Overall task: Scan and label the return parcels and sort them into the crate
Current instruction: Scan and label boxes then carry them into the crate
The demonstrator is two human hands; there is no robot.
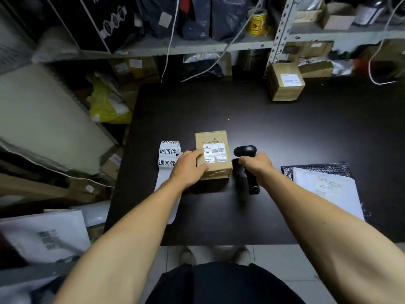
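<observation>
the black worktop [285, 132] fills the middle of the view. a white padded mailer [326, 189] lies flat at its right edge, and a second cardboard box [285, 83] sits at the far right corner. a small cardboard parcel [215, 154] with a barcode label on top rests near the centre. the left hand [188, 167] grips the parcel's left side, fingers curled over its top edge. the right hand [255, 164] is wrapped round the black scanner [246, 153], just right of the parcel. a roll of return labels [169, 154] lies just left of the parcel.
</observation>
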